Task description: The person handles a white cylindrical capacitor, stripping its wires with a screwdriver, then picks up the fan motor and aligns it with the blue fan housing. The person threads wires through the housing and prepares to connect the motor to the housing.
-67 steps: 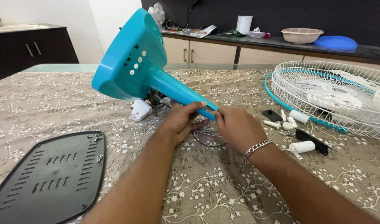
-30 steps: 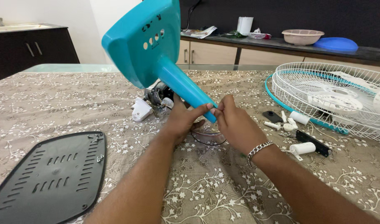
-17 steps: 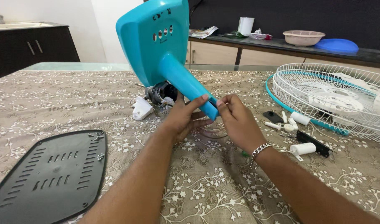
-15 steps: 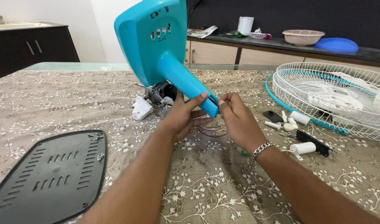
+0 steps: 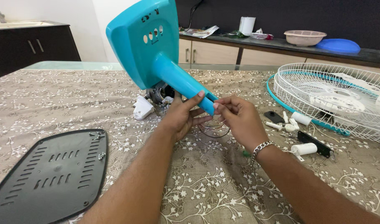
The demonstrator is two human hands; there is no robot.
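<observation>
A turquoise plastic fan stand [image 5: 154, 45], base plate and neck in one piece, is tilted up above the table. My left hand [image 5: 182, 115] grips the lower end of its neck from underneath. My right hand [image 5: 235, 116] pinches at the neck's open end, fingers closed on thin wires that loop down onto the cloth. Behind the neck lie the fan motor [image 5: 160, 93] and a white plastic part [image 5: 142, 108].
A black vented base cover [image 5: 49, 174] lies at the near left. White wire fan guards with a turquoise rim [image 5: 335, 97] sit at the right, with small white and black parts [image 5: 300, 137] beside them. A counter with a bowl and a blue lid [image 5: 337, 45] runs behind.
The turquoise stand has swung up from lying low to standing more upright, its base now facing me. Both hands stayed at the neck's end and rose slightly.
</observation>
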